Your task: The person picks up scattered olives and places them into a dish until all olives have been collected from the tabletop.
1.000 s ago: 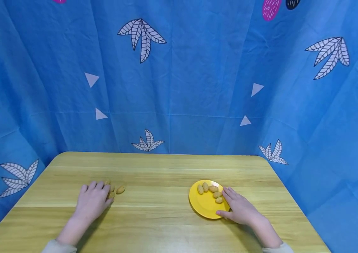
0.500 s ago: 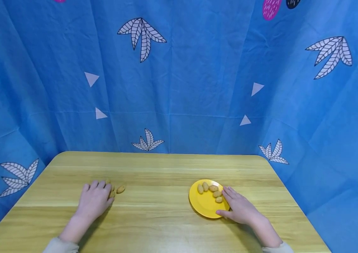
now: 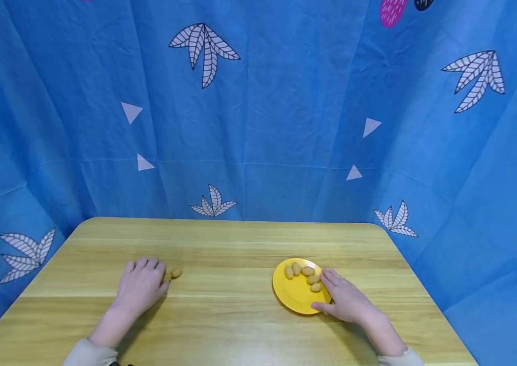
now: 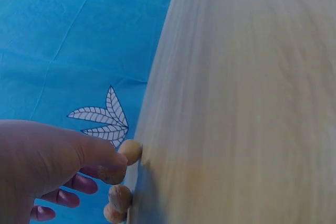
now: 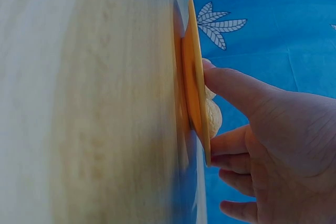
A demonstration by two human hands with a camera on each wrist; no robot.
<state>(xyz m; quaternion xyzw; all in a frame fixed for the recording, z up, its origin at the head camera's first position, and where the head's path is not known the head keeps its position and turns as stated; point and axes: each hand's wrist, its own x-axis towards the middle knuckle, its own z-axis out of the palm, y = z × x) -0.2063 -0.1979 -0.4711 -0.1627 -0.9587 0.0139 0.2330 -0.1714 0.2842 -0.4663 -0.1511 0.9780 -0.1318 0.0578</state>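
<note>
At the left of the table my left hand [image 3: 141, 287] reaches over a few unshelled peanuts. In the left wrist view its thumb presses against a peanut [image 4: 113, 174], with the index finger mostly hidden behind. More peanuts [image 4: 120, 198] lie right beside the fingertips, one [image 3: 176, 273] just right of the hand. A yellow plate [image 3: 296, 300] stands right of centre, bearing several peanuts [image 3: 308, 271] along its far and right side. My right hand [image 3: 347, 300] rests at the plate's right rim, fingers straight and thumb spread, tips touching the rim.
The wooden table [image 3: 222, 325] has rounded far corners. A blue patterned curtain [image 3: 286, 101] hangs close behind it and along both sides.
My left hand has shifted slightly right and away from me over the peanuts, covering more of them. The right hand and the plate stay put.
</note>
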